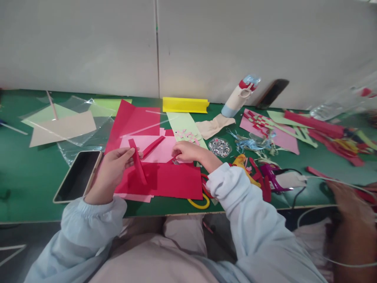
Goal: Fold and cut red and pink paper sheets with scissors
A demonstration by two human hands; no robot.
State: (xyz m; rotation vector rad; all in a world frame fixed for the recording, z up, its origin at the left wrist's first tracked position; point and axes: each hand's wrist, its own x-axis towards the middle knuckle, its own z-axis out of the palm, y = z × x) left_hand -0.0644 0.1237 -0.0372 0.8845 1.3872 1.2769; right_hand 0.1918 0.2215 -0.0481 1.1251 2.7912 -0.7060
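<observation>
A folded red paper strip [137, 161] is pinched between the thumb and fingers of my left hand [116, 163], over the sheets. My right hand [188, 151] rests on the pink paper [160, 156] with its fingers curled down; a small shiny bit shows under the fingertips, too unclear to name. Another red strip [153, 147] lies between the hands. Below them is a wide red sheet [176, 184], and a larger folded red sheet [129, 122] lies behind. Scissors with yellow and red handles [203, 203] lie partly hidden by the red sheet and my right sleeve.
A phone [78, 177] lies left, near clear plastic sleeves [103, 133]. Behind are a yellow folded strip [185, 105], green paper [183, 122] with small cut pieces, and a bottle [240, 96]. Beads [220, 147] and tassels [250, 141] lie right. Another person's hand [347, 196] is far right.
</observation>
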